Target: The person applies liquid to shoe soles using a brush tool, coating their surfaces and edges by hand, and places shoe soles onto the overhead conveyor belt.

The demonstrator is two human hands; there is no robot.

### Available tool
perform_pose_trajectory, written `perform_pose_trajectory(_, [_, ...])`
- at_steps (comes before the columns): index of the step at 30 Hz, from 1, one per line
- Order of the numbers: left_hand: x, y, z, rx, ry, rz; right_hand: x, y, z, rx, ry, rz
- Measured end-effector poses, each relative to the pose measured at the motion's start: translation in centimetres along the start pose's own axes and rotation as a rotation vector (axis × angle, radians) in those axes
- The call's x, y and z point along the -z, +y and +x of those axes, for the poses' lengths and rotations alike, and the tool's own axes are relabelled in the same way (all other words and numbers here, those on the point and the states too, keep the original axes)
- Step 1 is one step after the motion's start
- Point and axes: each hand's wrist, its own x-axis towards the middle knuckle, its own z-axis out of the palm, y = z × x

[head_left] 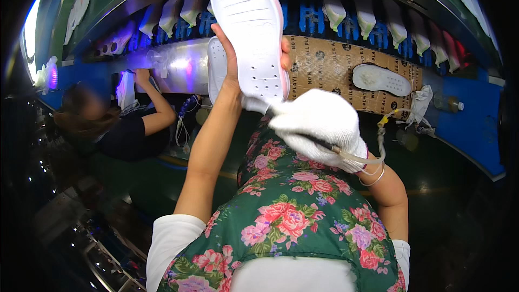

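A white shoe sole [250, 32] is held up with its long side upright in my bare left hand [231, 59], thumb on one edge and fingertips curled round the other. My right hand [321, 124], in a white knit glove, grips a dark-handled brush [319, 141] fed by a clear tube [380, 148]. Its blurred bristles [254, 104] are at the lower end of the sole; whether they press on it I cannot tell. Partly hidden behind my left hand lies a second white sole [217, 66].
Printed cardboard [319, 70] covers the bench, with another white sole [381, 80] on it. A crumpled cloth [420, 103] and a clear bottle [447, 103] are at the right. Shoe uppers [365, 13] hang along a rack beyond. A co-worker [135, 113] sits at the left.
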Motion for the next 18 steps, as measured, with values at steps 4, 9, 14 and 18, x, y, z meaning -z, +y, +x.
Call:
perform_pose_trajectory(4, [1.0, 0.3, 0.6, 0.073, -0.002, 0.046, -2.0, 0.5, -1.0, 0.18, 0.049, -0.213])
perform_pose_trajectory(9, [1.0, 0.2, 0.1, 0.194, -0.063, 0.063, -0.3, -0.4, -0.5, 0.035, -0.088, 0.201])
perform_pose_trajectory(14, [0.5, 0.1, 0.5, 0.423, -0.003, 0.045, -1.0, 0.4, -1.0, 0.186, -0.026, -0.126])
perform_pose_trajectory(18, [1.5, 0.5, 1.1, 0.564, 0.035, 0.337, -1.5, -0.3, -1.2, 0.146, -0.122, -0.13])
